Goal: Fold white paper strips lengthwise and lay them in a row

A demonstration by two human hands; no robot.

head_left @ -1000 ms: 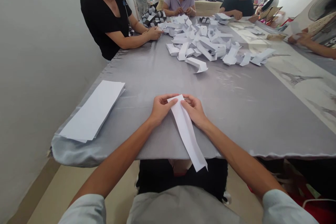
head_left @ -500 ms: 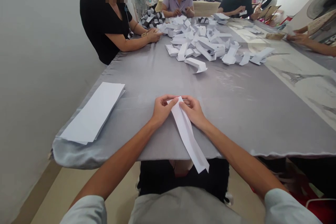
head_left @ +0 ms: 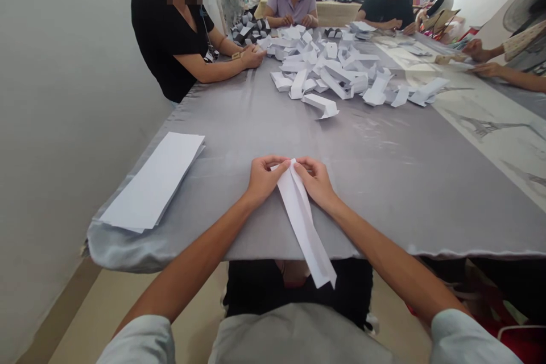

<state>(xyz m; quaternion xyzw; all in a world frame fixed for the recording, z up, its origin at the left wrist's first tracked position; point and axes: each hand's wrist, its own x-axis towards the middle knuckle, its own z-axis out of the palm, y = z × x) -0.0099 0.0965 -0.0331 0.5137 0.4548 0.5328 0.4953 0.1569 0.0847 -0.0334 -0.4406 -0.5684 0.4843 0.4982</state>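
Observation:
A long white paper strip (head_left: 305,230), creased lengthwise, hangs from my two hands over the table's front edge. My left hand (head_left: 267,181) pinches its upper left corner, thumb on top and fingers curled behind. On the other side of the same end, my right hand (head_left: 314,183) grips the paper with its thumb close to the left one. The fingertips behind the paper are hidden. To the left, a stack of flat white paper sheets (head_left: 156,182) lies on the table.
A heap of folded white paper pieces (head_left: 328,62) covers the table's far middle, with one folded piece (head_left: 321,107) nearer me. The grey tablecloth (head_left: 239,119) runs beneath. A person in black (head_left: 166,34) sits at the left edge; others sit around the far sides.
The strip's lower end has swung slightly left and down, and its top looks more folded together between my thumbs. Both hands stay almost in place.

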